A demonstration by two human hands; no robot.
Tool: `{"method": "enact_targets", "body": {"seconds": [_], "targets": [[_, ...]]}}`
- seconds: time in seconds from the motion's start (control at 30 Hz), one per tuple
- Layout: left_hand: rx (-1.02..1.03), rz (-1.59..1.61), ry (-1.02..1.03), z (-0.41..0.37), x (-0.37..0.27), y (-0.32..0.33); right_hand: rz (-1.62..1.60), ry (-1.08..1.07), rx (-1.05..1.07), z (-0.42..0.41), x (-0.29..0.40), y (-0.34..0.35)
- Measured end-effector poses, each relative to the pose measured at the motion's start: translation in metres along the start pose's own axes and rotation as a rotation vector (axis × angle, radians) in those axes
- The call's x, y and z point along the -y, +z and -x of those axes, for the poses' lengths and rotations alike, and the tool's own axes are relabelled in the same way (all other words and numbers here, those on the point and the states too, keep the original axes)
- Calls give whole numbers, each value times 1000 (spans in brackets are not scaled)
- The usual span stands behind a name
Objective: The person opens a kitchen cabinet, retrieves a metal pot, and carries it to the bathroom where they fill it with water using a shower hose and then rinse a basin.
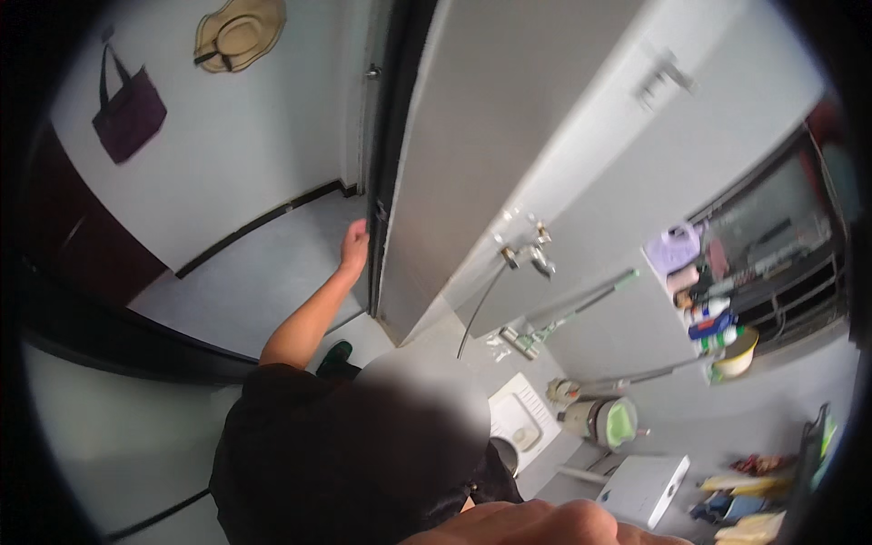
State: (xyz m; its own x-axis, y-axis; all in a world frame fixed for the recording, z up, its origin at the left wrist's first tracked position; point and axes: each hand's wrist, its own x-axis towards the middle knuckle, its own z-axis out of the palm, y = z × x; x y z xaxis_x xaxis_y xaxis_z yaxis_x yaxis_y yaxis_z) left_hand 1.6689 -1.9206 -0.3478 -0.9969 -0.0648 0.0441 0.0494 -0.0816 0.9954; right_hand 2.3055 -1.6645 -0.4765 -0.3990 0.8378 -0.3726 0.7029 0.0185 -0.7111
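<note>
My left hand point(353, 246) is at the end of my outstretched arm, right beside the dark door frame point(377, 272). Its fingers look curled, but whether they grip the frame is unclear. Along the bottom edge, close to the camera, the knuckles of what looks like my right hand point(545, 523) show; its fingers are hidden. Between them is my black shirt point(327, 463), partly covered by a grey blur. One dark green shoe point(337, 353) stands on the floor near the threshold.
A tap point(538, 259) with a thin hose juts from the wall. Beyond it are a mop point(579, 310), a white squat toilet point(521, 422), a bin point(616, 422) and a white appliance point(644, 487). Bottles line a window ledge, including a purple jug point(674, 248). A bag point(129, 119) and straw hat point(238, 37) hang outside.
</note>
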Motion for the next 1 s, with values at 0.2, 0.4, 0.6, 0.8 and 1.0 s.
{"method": "enact_targets", "body": {"seconds": [0.2, 0.4, 0.6, 0.8, 1.0], "targets": [[224, 86, 412, -61, -156, 12, 203, 24, -85, 1, 85, 37], [511, -28, 788, -92, -189, 1, 358, 72, -148, 16, 167, 72], [731, 222, 763, -131, -173, 5, 429, 129, -216, 21, 222, 93], [711, 20, 601, -196, -171, 16, 469, 142, -256, 14, 242, 109], [933, 327, 442, -174, -166, 34, 503, 26, -344, 13, 209, 81]]}}
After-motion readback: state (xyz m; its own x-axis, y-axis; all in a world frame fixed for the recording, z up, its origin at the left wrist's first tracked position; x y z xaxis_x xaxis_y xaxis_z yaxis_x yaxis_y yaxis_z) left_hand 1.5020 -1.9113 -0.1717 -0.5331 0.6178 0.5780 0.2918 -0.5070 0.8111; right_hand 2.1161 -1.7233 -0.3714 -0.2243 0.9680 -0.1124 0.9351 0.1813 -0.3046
